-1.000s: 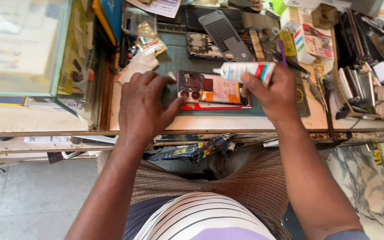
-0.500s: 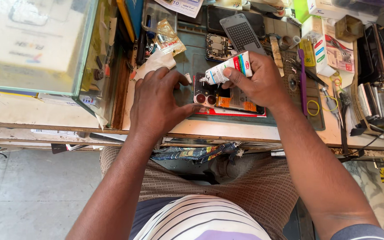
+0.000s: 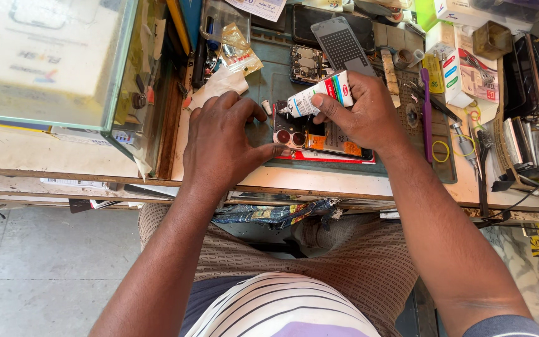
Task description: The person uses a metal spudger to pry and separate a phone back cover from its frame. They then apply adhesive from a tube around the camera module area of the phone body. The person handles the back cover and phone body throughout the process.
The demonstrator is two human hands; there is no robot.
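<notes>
a: where are your hands?

b: your left hand (image 3: 223, 140) lies flat on the green mat (image 3: 269, 81), fingers spread and slightly curled, thumb tip pressed against the left end of the opened phone (image 3: 316, 137). it grips nothing, only steadies.

a: and the right one?

b: your right hand (image 3: 363, 115) is closed around a white glue tube (image 3: 319, 95), pinching it between thumb and fingers. the tube tilts, its nozzle pointing left and down, just above the phone's upper left corner. whether the tip touches the phone, you cannot tell.

a: where does the phone sit?

b: face down on the mat, near the bench's front edge, between your hands, back cover off, camera rings at its left end. a second bare phone (image 3: 308, 62) lies further back, a grey perforated plate (image 3: 344, 45) beside it, and a purple tool (image 3: 427, 112) to the right.
</notes>
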